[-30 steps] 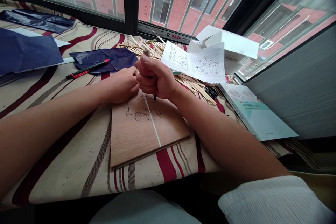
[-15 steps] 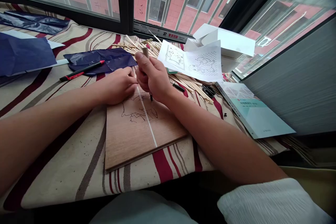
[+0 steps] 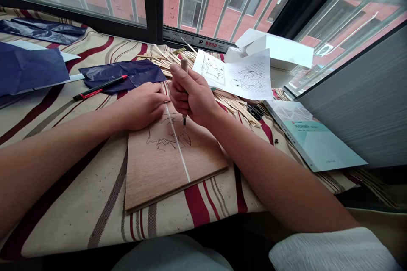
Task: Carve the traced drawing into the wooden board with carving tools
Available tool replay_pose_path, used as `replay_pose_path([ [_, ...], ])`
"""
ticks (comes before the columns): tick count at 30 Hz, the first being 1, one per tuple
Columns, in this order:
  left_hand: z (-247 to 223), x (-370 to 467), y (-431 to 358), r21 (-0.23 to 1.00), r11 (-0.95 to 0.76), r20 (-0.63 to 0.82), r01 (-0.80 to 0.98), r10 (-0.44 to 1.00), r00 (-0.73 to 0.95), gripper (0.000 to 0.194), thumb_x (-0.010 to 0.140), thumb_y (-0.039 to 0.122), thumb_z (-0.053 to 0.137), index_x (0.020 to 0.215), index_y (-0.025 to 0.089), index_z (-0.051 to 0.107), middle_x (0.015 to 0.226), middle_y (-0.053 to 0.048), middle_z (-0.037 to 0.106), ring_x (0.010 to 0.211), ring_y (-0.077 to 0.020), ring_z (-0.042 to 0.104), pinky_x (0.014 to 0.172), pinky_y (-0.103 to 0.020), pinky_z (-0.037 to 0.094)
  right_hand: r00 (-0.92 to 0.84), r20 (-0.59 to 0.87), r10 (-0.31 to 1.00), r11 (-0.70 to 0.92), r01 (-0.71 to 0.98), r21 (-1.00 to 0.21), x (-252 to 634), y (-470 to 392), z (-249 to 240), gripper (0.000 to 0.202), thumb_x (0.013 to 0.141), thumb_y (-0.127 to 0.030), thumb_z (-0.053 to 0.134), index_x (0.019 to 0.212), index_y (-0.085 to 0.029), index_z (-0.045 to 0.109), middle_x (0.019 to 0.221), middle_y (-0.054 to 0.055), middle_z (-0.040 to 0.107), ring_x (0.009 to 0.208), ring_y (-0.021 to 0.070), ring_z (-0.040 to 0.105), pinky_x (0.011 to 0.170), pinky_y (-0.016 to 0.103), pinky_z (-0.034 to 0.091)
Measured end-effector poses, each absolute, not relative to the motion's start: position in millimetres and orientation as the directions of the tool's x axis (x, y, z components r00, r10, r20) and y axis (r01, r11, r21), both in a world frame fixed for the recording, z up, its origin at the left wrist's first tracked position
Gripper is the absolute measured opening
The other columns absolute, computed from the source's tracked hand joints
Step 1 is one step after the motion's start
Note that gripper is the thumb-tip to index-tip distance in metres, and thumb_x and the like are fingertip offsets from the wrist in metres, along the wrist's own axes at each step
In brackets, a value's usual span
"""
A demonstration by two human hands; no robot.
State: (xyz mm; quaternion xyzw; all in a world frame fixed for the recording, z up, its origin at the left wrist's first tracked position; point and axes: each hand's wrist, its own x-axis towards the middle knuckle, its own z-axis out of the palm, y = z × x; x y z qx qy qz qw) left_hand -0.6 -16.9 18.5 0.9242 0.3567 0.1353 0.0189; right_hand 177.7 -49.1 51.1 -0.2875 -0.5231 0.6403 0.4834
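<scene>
A wooden board with a black line drawing lies on the striped cloth. A thin pale strip runs lengthwise over it. My right hand is wrapped round a wooden-handled tool, held upright, its dark tip over the right part of the drawing. Whether the tip touches the board I cannot tell. My left hand rests on the board's far left part, thumb and fingers closed near the strip's far end; what they pinch is too small to make out.
Dark blue sheets and a black-red pen lie at left. Thin wood strips, a printed paper, a white box, black scissors and a book are at right, below the window.
My right hand with the tool has shifted slightly right, and the tool stands more upright with more of its handle and tip showing. The camera view has shifted a little.
</scene>
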Motion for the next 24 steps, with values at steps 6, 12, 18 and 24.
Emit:
replay_pose_path([
  [6, 18.7, -2.5, -17.0, 0.089, -0.761, 0.259, 0.642, 0.640, 0.723, 0.038, 0.094, 0.033, 0.042, 0.104, 0.020, 0.077, 0.106, -0.012, 0.064, 0.103, -0.0307, 0.061, 0.098, -0.047, 0.051, -0.289, 0.165, 0.943, 0.066, -0.324, -0.944, 170.0, -49.4, 46.3, 0.053, 0.098, -0.056, 0.070, 0.076, -0.026, 0.032, 0.054, -0.012, 0.028, 0.043, 0.0069, 0.019, 0.038, 0.025, 0.014],
  [12, 22.5, -0.6, -21.1, 0.048, -0.738, 0.228, 0.673, 0.664, 0.712, 0.040, 0.095, 0.033, 0.039, 0.102, 0.018, 0.076, 0.107, -0.015, 0.065, 0.101, -0.0317, 0.061, 0.097, -0.049, 0.050, -0.268, 0.176, 0.947, 0.078, -0.341, -0.937, 172.3, -44.5, 42.9, 0.053, 0.101, -0.054, 0.068, 0.075, -0.026, 0.030, 0.053, -0.012, 0.030, 0.042, 0.0061, 0.018, 0.039, 0.024, 0.015],
  [18, 24.1, 7.8, -30.5, 0.096, -0.681, 0.226, 0.726, 0.725, 0.650, 0.037, 0.093, 0.033, 0.039, 0.093, 0.017, 0.072, 0.106, -0.016, 0.066, 0.100, -0.0339, 0.061, 0.095, -0.053, 0.051, -0.222, 0.211, 0.952, 0.120, -0.363, -0.924, 168.1, -39.6, 35.4, 0.055, 0.094, -0.058, 0.075, 0.078, -0.026, 0.033, 0.054, -0.011, 0.031, 0.043, 0.0063, 0.028, 0.039, 0.023, 0.019],
  [24, 21.9, 17.4, -38.0, 0.122, -0.671, 0.258, 0.731, 0.732, 0.630, 0.033, 0.094, 0.024, 0.037, 0.099, 0.014, 0.069, 0.114, -0.018, 0.066, 0.110, -0.0361, 0.062, 0.099, -0.056, 0.050, -0.170, 0.205, 0.964, 0.153, -0.277, -0.949, 157.4, -39.8, 35.1, 0.054, 0.096, -0.054, 0.074, 0.075, -0.025, 0.033, 0.053, -0.011, 0.030, 0.044, 0.0058, 0.028, 0.040, 0.020, 0.021],
])
